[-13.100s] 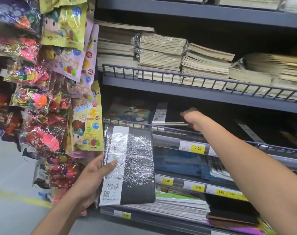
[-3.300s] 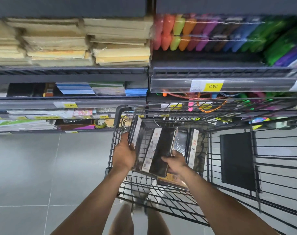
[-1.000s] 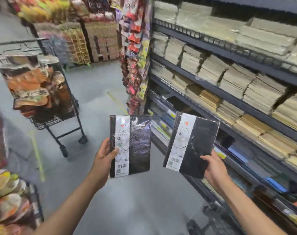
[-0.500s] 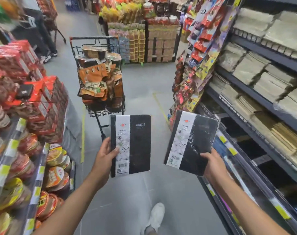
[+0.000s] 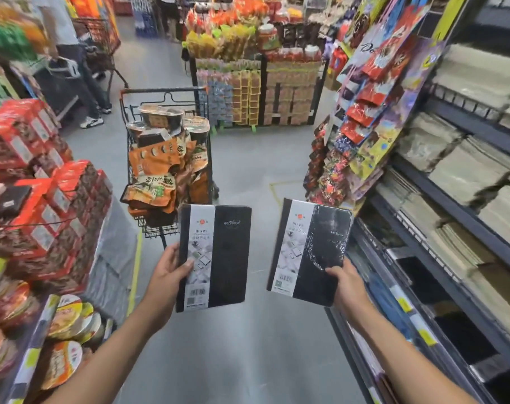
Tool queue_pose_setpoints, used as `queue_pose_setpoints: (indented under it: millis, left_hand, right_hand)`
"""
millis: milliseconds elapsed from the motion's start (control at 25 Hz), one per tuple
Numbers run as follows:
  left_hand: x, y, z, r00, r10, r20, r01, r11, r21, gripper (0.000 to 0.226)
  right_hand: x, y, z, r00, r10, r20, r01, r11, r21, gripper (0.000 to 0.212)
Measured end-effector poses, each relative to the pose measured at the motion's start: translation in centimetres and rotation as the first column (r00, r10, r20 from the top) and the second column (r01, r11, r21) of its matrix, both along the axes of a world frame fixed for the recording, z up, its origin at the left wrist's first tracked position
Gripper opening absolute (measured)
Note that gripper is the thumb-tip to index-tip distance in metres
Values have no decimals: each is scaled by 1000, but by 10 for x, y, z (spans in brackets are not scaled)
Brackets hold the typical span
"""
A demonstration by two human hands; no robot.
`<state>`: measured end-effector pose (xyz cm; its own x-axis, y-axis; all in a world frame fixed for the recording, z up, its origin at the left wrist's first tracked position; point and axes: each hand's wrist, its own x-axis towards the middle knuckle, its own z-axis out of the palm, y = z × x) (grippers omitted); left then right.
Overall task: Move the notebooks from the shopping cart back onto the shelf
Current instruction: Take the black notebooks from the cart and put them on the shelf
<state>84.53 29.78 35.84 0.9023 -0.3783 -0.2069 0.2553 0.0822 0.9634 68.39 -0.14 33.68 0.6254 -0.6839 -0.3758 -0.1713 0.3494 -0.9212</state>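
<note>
head: notebooks (image 5: 224, 258) (image 5: 320, 246) in both hands (image 5: 166, 275) (image 5: 347, 287)

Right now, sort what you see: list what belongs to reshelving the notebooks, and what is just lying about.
For the job: left notebook, gripped by the left hand; right notebook, gripped by the right hand; stationery shelf on the right.
Just about: cart of snack packs; red boxes on the left display; hanging packets; a person by another cart.
</note>
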Motion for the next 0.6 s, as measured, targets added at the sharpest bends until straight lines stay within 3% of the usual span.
queue_pose_setpoints:
  millis: [280, 400, 600]
  left_hand:
    - [63, -105, 4, 992, -121, -33, 120, 991, -54, 37]
    - [92, -159, 1, 972, -234, -31, 232, 972, -40, 39]
    - [142, -252, -4, 881, -473, 0, 472, 880, -46, 38]
  right_hand:
    - [24, -72, 5, 990, -130, -59, 125, 989, -82, 31]
    - [18, -109, -5, 976, -197, -94, 188, 978, -94, 41]
    - [12, -145, -2, 894, -436, -100, 429, 900, -85, 38]
